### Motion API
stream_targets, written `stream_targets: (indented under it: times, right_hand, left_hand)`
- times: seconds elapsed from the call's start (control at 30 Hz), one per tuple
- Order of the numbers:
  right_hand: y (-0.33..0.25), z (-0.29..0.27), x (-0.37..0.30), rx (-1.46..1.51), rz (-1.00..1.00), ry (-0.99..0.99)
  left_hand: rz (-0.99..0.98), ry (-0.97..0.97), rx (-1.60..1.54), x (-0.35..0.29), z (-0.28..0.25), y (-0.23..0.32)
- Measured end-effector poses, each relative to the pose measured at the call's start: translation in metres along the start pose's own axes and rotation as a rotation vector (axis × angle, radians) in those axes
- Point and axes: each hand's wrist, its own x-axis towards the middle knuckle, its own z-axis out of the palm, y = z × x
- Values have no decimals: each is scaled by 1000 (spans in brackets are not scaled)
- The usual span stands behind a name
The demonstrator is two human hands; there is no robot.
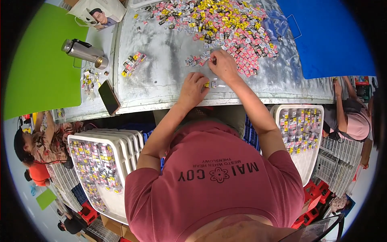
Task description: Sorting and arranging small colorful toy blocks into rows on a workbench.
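My left hand (194,88) is closed near the table's front edge, its fingertips on a small yellow piece (207,84). Right beside that lies a small grey-white piece (214,84). Farther forward, my right hand (223,65) pinches at the near edge of a large heap (242,44) of small pink, yellow, black and white pieces. Something small and dark shows between its fingers; what kind of piece it is I cannot make out. A few loose pink and white pieces (193,61) lie just left of that hand.
On the left are a small block of pieces (133,63), a phone (109,97), a steel flask (84,51) and a bag (100,16). White trays (115,197) of pieces stand below on both sides. Green (44,60) and blue panels (330,40) flank the table. Other people work at both sides.
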Motion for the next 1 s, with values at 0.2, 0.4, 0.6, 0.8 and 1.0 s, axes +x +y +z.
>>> stream_targets:
  times: [0.2,0.4,0.6,0.8,1.0]
  right_hand:
    - [0,-13,-12,195,-112,26]
    - [-15,-29,-55,324,-297,-85]
    - [-4,-22,-72,252,-326,-91]
    - [7,-12,-78,242,-390,-55]
    - [2,-24,-86,463,-342,-26]
  left_hand:
    - [-66,32,4,-4,1,-3]
    - [-78,63,25,-5,5,-3]
    - [-117,40,-5,-5,4,0]
    - [-155,33,9,-6,5,1]
    - [-144,51,15,-6,0,5]
